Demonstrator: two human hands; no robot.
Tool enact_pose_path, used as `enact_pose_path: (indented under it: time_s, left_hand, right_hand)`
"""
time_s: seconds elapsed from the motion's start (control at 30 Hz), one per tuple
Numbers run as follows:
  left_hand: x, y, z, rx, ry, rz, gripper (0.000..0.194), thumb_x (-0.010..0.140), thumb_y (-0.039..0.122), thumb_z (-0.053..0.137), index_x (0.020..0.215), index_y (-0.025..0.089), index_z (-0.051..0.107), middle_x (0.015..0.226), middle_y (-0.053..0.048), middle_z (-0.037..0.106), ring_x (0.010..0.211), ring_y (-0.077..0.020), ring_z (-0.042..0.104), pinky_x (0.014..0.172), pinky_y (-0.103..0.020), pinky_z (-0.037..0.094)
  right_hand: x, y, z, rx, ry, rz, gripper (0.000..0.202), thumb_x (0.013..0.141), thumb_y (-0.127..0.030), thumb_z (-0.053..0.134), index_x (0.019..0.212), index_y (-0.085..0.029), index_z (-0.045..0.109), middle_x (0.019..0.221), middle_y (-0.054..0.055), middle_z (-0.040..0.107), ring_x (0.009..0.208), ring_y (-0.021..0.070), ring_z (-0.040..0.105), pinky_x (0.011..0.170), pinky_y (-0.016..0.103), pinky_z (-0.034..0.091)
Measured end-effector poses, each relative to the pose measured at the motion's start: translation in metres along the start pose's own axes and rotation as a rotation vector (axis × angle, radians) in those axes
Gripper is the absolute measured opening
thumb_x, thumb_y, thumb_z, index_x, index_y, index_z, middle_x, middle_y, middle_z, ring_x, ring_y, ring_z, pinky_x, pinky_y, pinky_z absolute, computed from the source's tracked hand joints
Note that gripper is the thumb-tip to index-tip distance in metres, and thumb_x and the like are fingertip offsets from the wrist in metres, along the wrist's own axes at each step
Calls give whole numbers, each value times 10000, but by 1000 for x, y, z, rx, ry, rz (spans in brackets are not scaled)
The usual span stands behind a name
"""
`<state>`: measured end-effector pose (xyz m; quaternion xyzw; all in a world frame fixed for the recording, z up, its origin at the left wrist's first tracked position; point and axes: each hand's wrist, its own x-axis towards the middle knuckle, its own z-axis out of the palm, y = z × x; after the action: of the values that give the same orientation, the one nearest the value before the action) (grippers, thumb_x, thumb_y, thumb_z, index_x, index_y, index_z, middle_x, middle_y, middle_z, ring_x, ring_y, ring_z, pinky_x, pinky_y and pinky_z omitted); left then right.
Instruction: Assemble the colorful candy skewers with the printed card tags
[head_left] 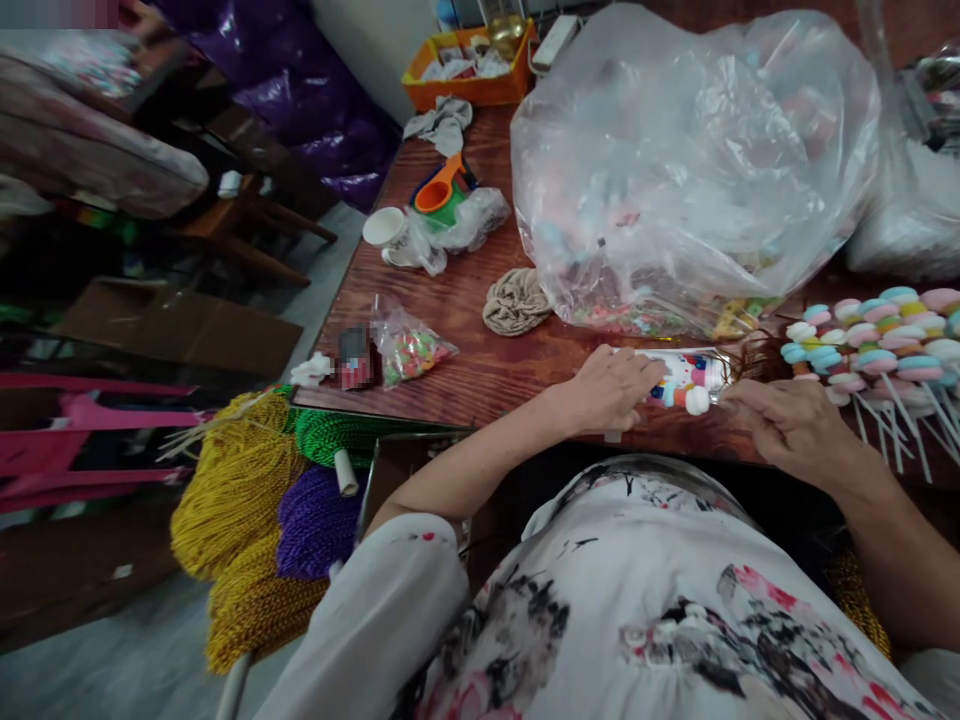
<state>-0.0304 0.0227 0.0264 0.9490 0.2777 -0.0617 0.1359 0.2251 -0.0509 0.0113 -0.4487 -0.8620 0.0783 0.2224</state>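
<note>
A small printed plastic packet (679, 380), white with red, blue and yellow patches, lies near the front edge of the table between my hands. My left hand (615, 388) covers its left end, fingers closed over it and partly hiding it. At the packet's clear right end, the thumb and fingers of my right hand (791, 425) are pinched together. A round white piece (697, 400) shows at the packet's lower right. Thin brown shiny strips (754, 358) lie just behind my right hand. Right of them is a pile of pastel marshmallow-like sticks (889, 340).
A big clear plastic bag (690, 170) fills the back of the brown wooden table (465, 350). To the left are a coiled beige cloth (516, 300), a bag of small coloured pieces (412, 350), a white cup (385, 230) and an orange-rimmed tape dispenser (439, 195). Yellow cord bundles (240, 490) hang below.
</note>
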Motion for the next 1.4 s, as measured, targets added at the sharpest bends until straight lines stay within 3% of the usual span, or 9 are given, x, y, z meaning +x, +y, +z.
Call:
enact_pose_path:
  time_s: [0.1, 0.3, 0.4, 0.6, 0.8, 0.9, 1.0, 1.2, 1.4]
  left_hand:
    - [4, -9, -4, -270, -81, 24, 397, 792, 394, 673, 1091, 140, 611, 1021, -75, 653, 914, -201, 584, 762, -273, 390]
    - [13, -21, 1, -811, -281, 33, 379, 646, 467, 771, 724, 131, 612, 633, 46, 511, 603, -91, 460, 575, -210, 312]
    - [14, -17, 11, -935, -280, 11, 349, 650, 439, 761, 695, 130, 607, 586, 55, 459, 560, -81, 424, 549, -209, 302]
    - [16, -5, 15, -602, -143, -14, 264, 663, 371, 756, 758, 137, 679, 591, 41, 524, 593, -107, 488, 585, -221, 345]
    - [15, 8, 9, -274, -106, -44, 326, 776, 461, 631, 867, 155, 702, 785, -80, 688, 775, -224, 637, 674, -286, 443]
    - [12, 11, 9, -164, -138, -82, 219, 776, 297, 600, 921, 157, 683, 886, -114, 707, 870, -260, 660, 729, -313, 475]
    - [9, 11, 10, -99, -127, -109, 283, 742, 177, 564, 1010, 160, 653, 979, -120, 705, 940, -270, 658, 786, -336, 489]
    - [9, 16, 11, -126, -94, -124, 256, 746, 168, 534, 976, 150, 645, 965, -127, 706, 927, -280, 661, 778, -354, 491]
    - [12, 18, 16, -230, -93, -145, 268, 795, 359, 592, 952, 157, 673, 916, -133, 708, 907, -281, 660, 773, -340, 481]
  right_hand:
    - [1, -10, 0, -68, 90, -101, 167, 866, -88, 508, 940, -195, 614, 855, 44, 729, 707, 169, 631, 673, 305, 418]
    - [2, -20, -6, -224, 197, -281, 193, 790, -67, 562, 937, -175, 625, 691, 33, 674, 627, 173, 555, 655, 343, 380]
    - [2, -22, -4, -262, 236, -297, 205, 780, -67, 581, 953, -168, 622, 676, 26, 670, 608, 168, 547, 644, 346, 361]
    - [-1, -29, 18, -204, 170, -165, 146, 822, -68, 520, 879, -164, 615, 678, 32, 674, 608, 162, 586, 650, 316, 373]
    - [3, -30, 32, 91, -111, 235, 190, 929, -237, 463, 855, -190, 631, 614, -2, 621, 553, 138, 559, 586, 283, 333]
    - [8, -28, 25, 343, -184, 335, 277, 950, -334, 443, 773, -199, 609, 578, -24, 548, 538, 119, 491, 564, 261, 325]
    - [9, -25, 18, 490, -156, 363, 333, 950, -382, 436, 700, -200, 560, 563, -33, 483, 543, 110, 440, 547, 246, 315]
    - [11, -33, 24, 190, -127, 335, 262, 926, -302, 437, 794, -187, 631, 588, 10, 594, 526, 131, 497, 575, 279, 293]
    - [25, -47, 40, -116, -124, 202, 252, 906, -211, 432, 810, -166, 661, 561, 45, 632, 497, 151, 522, 553, 295, 249]
